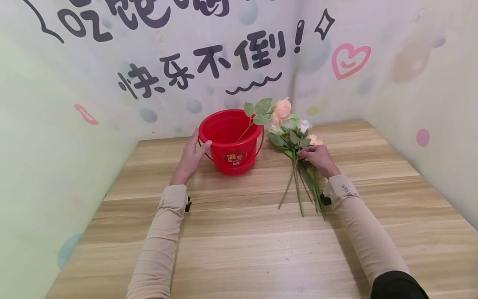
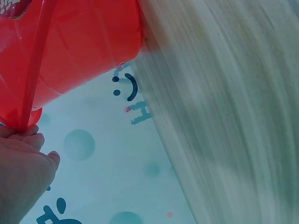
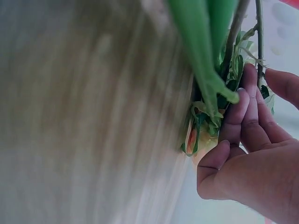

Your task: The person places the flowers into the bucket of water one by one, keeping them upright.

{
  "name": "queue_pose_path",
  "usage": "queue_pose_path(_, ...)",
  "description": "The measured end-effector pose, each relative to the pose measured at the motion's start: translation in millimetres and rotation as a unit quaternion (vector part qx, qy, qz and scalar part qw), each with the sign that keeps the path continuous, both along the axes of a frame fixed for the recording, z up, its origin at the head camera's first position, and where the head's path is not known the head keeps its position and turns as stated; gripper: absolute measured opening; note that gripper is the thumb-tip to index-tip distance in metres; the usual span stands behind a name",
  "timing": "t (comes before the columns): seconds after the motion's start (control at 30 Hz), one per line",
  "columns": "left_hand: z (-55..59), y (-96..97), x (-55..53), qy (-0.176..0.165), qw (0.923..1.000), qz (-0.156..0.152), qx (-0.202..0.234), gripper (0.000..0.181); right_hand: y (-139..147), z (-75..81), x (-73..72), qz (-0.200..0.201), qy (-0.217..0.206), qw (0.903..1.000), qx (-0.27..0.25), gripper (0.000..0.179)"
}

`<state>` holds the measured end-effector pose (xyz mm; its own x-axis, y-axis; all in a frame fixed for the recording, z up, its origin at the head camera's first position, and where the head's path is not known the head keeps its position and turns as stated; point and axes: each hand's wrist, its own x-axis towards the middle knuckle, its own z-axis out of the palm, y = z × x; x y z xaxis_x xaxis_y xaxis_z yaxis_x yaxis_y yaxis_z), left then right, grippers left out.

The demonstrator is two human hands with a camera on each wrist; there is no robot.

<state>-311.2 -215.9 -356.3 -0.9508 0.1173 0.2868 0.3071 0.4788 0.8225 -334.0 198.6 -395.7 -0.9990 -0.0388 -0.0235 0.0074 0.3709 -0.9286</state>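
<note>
A red bucket (image 1: 233, 155) with a thin red handle stands at the back of the table. At its left side my left hand (image 1: 191, 157) touches the rim, thumb toward the front and fingers behind; the left wrist view shows the fingertips by the handle (image 2: 36, 65). A pink rose (image 1: 281, 110) leans out of the bucket to the right, its stem inside. Right of the bucket lies a bunch of artificial flowers (image 1: 291, 124), white, greenish and peach, stems toward me. Over the bunch my right hand (image 1: 317, 158) pinches a thin stem (image 3: 260, 42) between thumb and forefinger.
The wood-grain table (image 1: 246, 245) reaches back to a printed cloth wall (image 1: 171, 112) right behind the bucket. More cloth walls rise on the left and right. Loose green stems (image 1: 301, 199) fan out over the table below the right hand.
</note>
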Motion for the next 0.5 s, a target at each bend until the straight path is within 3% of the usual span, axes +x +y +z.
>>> queue_pose_path(0.5, -0.5, -0.3, -1.0, 0.01, 0.9999, -0.004, -0.002, 0.084, 1.0, -5.5, -3.8, 0.007, -0.012, 0.9996, -0.022, 0.034)
